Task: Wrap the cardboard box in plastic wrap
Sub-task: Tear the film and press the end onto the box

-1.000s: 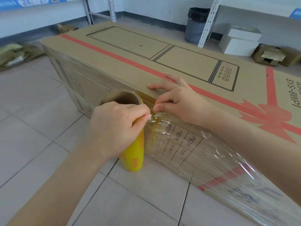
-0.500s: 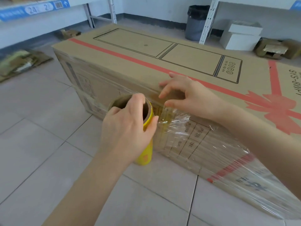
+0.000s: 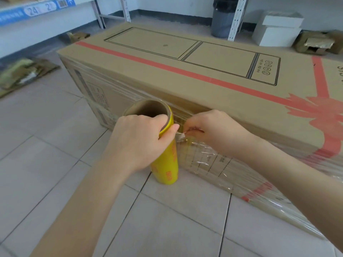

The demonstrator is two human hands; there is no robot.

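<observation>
1. A long brown cardboard box with a red printed ribbon (image 3: 204,86) lies closed on the pale tiled floor (image 3: 55,164), so its contents are hidden.
2. Clear plastic wrap film (image 3: 213,164) covers the right part of the box's near face. It stretches left to a yellow roll of plastic wrap on a brown cardboard tube (image 3: 167,164), which stands upright just beside that face with its hollow core open at the top.
3. The left hand (image 3: 141,140) grips the top of the roll, its fingers (image 3: 172,127) curled over the rim.
4. The right hand (image 3: 219,132) pinches the film's upper edge between thumb and fingers (image 3: 193,129), close to the roll and against the box.
5. Behind the box stands a grey round bin with a black liner (image 3: 222,21); its inside is out of sight.
6. Next to the bin are stacked white boxes (image 3: 276,28), both closed, and a small brown carton with open flaps (image 3: 315,43), possibly holding something pale, too blurred to tell
</observation>
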